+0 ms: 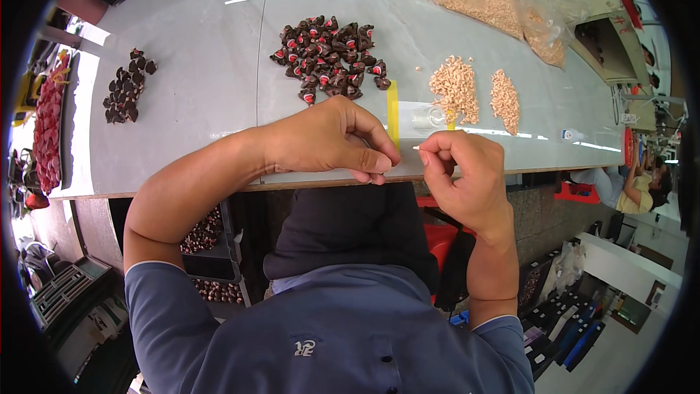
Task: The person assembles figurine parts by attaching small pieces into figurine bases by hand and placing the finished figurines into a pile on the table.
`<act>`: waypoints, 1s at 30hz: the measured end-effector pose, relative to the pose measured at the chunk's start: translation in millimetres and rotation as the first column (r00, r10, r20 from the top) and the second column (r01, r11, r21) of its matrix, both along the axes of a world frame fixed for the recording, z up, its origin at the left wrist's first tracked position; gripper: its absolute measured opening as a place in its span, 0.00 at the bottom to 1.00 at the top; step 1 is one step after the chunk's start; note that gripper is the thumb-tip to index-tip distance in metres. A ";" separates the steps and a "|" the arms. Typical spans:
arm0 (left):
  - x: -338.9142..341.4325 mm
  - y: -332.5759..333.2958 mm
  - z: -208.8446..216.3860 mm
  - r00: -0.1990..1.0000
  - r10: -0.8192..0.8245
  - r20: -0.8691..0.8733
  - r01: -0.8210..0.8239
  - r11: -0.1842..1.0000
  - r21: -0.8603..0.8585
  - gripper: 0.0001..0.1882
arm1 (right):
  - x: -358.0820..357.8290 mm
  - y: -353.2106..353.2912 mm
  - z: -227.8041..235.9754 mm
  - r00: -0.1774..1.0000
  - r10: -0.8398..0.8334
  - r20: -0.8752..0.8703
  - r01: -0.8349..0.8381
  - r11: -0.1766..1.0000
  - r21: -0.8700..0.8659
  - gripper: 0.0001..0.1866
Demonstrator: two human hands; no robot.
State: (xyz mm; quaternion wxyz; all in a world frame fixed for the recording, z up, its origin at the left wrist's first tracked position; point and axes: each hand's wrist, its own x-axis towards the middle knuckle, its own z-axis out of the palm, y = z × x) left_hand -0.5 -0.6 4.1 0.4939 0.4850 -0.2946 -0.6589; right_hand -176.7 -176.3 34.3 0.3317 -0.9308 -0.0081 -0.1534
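Observation:
At the table's near edge, my left hand point(339, 142) is closed, with thumb and fingers curled together; whatever lies inside is hidden. My right hand point(470, 175) is just to its right, pinching a small pale peg-like piece point(416, 147) between thumb and forefinger. The piece's tip points toward the left hand, and a small gap separates the hands. Beyond the left hand lies a heap of small dark brown figures point(328, 55) with red and white details. A pile of small pale pieces point(456, 87) sits past the right hand, beside a narrower pile point(504, 102).
A smaller group of dark brown pieces point(125, 87) lies on the left of the grey table point(197, 51). Clear bags of pale pieces point(481, 0) rest at the far right. Yellow tape point(393, 113) marks the tabletop. Below stand trays of dark pieces point(219, 291). Another person point(638, 190) sits at right.

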 end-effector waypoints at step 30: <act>0.3 1.0 -4.8 0.995 0.074 -0.067 -0.075 0.997 -0.012 0.11 | 9.6 -4.0 18.2 1.000 0.001 -0.006 -0.002 0.990 -0.141 0.08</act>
